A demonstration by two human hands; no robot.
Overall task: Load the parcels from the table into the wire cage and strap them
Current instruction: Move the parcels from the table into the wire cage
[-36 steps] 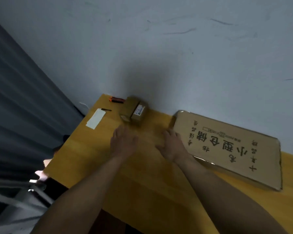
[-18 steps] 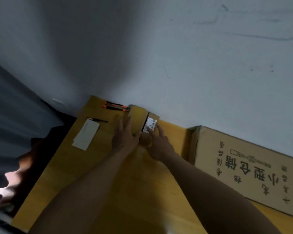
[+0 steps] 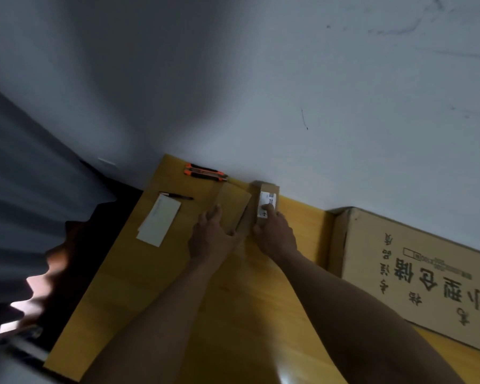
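I see the wall (image 3: 261,79) at the back, and the yellow bench (image 3: 233,314) is pushed up to it; a big flat box (image 3: 427,286) lies on the bench at the right, well apart from the work.

Next come the two grips. A second ago both were flat, fingers straight, over bare bench and short of the parcels; now they have gone forward and each has a parcel. The left grip (image 3: 209,239) has its fingers over the top of the plain parcel (image 3: 233,200) and its thumb at the near end, so it holds that one. The right grip (image 3: 275,235) has a finger on top of the label parcel (image 3: 270,189) and its thumb on the near side, so it holds that one.

I think the pick-up has begun but nothing is off the bench yet; I see no cage on my screen, so I must turn to find it.

Both parcels sit at the back of the bench, just beside each other; I cannot tell if they touch. Each is a small long block; its long way runs from me to the wall, leaning a bit to the right; the far end is close to the wall. The white label (image 3: 266,199) faces up.

Left of them lie a paper (image 3: 159,220), two orange knives (image 3: 205,172) by the wall, and a thin pen (image 3: 178,195).
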